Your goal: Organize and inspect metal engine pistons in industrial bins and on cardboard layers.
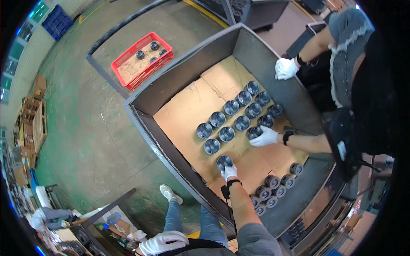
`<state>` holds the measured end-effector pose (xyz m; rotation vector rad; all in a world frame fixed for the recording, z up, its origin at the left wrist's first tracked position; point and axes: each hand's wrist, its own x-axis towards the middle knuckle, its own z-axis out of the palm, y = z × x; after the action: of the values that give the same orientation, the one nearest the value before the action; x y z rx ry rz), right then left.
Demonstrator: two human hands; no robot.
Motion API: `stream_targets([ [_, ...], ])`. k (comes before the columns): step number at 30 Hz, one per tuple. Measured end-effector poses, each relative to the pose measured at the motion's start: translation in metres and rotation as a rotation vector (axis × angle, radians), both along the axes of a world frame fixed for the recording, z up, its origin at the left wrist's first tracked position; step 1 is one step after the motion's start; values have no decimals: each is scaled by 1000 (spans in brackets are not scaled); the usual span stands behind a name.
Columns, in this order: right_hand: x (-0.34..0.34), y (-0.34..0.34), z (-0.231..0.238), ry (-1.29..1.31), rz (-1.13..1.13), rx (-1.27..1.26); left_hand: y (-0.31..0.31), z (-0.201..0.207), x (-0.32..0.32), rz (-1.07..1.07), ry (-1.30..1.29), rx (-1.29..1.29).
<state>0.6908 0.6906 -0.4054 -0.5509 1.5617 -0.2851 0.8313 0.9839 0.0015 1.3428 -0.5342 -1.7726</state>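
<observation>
My right hand (229,172), in a white glove, grips the near side of a dark metal piston (224,161) over the cardboard-lined floor of a large grey metal bin (181,81). Beyond it, rows of similar pistons (226,134) stand with their hollow ends up. Held low by my waist, outside the bin, is my gloved left hand (164,243); its fingers are stretched out and nothing shows in it. Across the bin, a co-worker's gloved hand (265,136) touches another piston (255,132), while that person's other hand (286,69) rests on the bin's rim.
More pistons (272,182) cluster at the bin's near right side, ring-shaped faces up. A red plastic basket (124,79) with several pistons on brown lining sits beyond the bin's far left wall. Boxes and wooden pallets (39,128) stand along the left. A metal rail (106,208) lies near my legs.
</observation>
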Motion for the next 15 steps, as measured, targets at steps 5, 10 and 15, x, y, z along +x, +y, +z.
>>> stream_targets([
  [5, -20, 7, -21, -2, 21, 67, -6, -14, -4, -32, -73, -40],
  [10, -109, 56, 37, -18, 514, 126, -9, -10, 2, -167, -152, -129],
  [15, -257, 52, 78, 739, 936, 84, -25, -24, -4, -215, -17, -84],
])
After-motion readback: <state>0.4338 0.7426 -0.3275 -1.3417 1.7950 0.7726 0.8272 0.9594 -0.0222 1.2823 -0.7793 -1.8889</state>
